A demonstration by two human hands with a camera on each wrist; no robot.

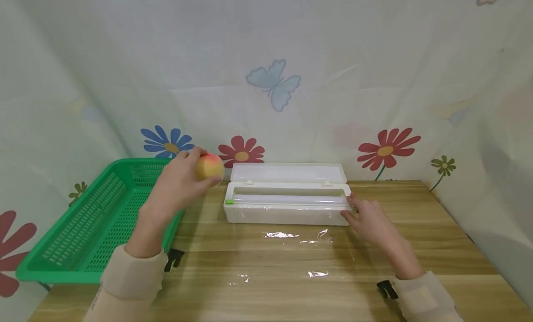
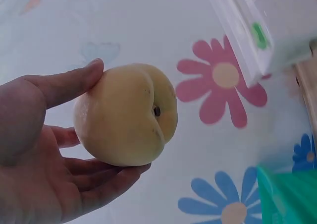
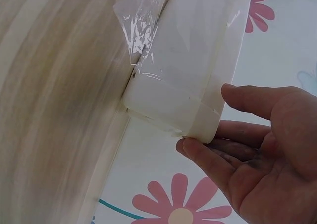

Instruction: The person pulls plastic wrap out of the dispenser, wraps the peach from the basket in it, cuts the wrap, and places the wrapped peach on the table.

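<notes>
A yellow peach with a red blush (image 1: pixel 209 167) is held up by my left hand (image 1: pixel 176 183) near the far right corner of the green basket. In the left wrist view, thumb and fingers lie round the peach (image 2: pixel 119 115), its stem hollow turned sideways. On the table stands a white cling film dispenser (image 1: pixel 287 215), lid raised, the film roll (image 1: pixel 291 200) showing inside. My right hand (image 1: pixel 372 220) grips the dispenser's right end, thumb and fingers at its corner. Clear cling film (image 3: pixel 141 26) hangs over the dispenser's front and lies on the table.
A green plastic basket (image 1: pixel 37 271) with slotted walls stands at the left. A green slider (image 1: pixel 230 201) sits at the dispenser's left front edge. Behind the wooden table (image 1: pixel 266 294) hangs a white cloth (image 1: pixel 333 44) printed with flowers and a butterfly.
</notes>
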